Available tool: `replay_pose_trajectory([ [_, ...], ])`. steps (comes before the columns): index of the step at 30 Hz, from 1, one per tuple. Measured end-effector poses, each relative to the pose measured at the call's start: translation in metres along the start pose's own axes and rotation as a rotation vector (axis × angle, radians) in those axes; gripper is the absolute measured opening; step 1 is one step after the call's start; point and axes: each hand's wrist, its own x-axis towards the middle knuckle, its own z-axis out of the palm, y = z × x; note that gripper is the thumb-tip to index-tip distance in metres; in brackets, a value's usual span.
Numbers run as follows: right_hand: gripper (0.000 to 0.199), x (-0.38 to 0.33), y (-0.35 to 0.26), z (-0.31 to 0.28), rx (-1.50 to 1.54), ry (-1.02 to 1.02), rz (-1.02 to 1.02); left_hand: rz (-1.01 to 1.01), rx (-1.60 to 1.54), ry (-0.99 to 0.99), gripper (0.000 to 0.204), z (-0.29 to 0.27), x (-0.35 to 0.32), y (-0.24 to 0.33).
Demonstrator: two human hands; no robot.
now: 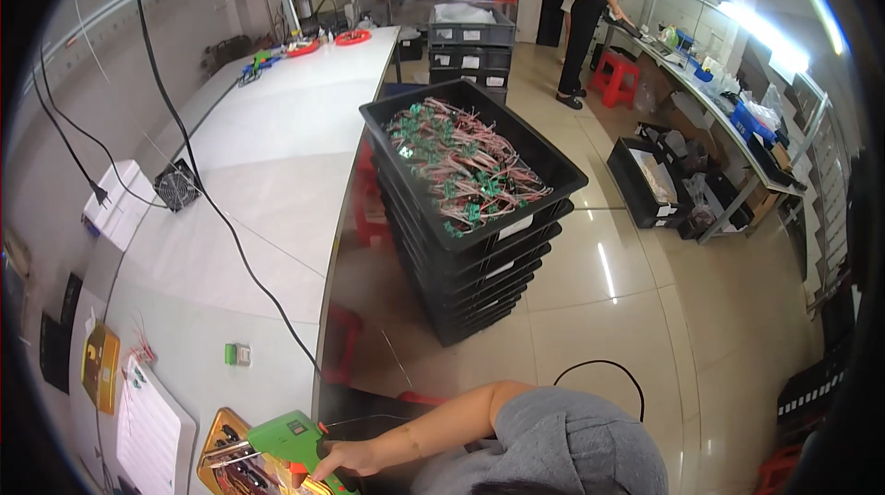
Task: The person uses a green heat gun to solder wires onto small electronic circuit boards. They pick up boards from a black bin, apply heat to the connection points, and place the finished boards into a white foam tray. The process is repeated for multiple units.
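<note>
My right arm in a grey sleeve reaches left from the lower edge to the workbench. My right hand is closed at the near end of a green box-shaped device with a small dark display. By the fingertips shows a small red-orange part; I cannot make out whether the hand grips it. Beside and partly under the device lies a yellow-brown tray with dark parts and metal pieces. A white board with thin wires at its top lies left of it. My left hand is not in view.
A tall stack of black crates stands beside the bench, the top one full of green circuit boards with red and white wires. A black cable hangs across the bench. A small fan sits farther back. Two people stand at the right bench.
</note>
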Motion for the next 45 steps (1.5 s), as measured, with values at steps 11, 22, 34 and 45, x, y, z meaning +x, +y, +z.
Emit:
replay_pose_trajectory([
  [11, 0.037, -0.008, -0.003, -0.017, -0.042, 0.279, -0.079, 0.122, -0.188, 0.090, 0.016, -0.002, 0.020, 0.060],
  [22, 0.052, -0.015, -0.015, -0.042, -0.493, 0.148, -0.243, 0.092, -0.332, 0.221, 0.010, 0.041, 0.017, 0.083],
  [34, 0.048, -0.003, -0.007, -0.047, -0.481, 0.129, -0.242, 0.134, -0.381, 0.157, 0.012, 0.064, 0.026, 0.081],
  [45, 0.055, -0.008, -0.019, -0.038, -0.703, 0.211, -0.132, 0.064, -0.303, 0.308, 0.014, 0.080, 0.026, 0.086],
])
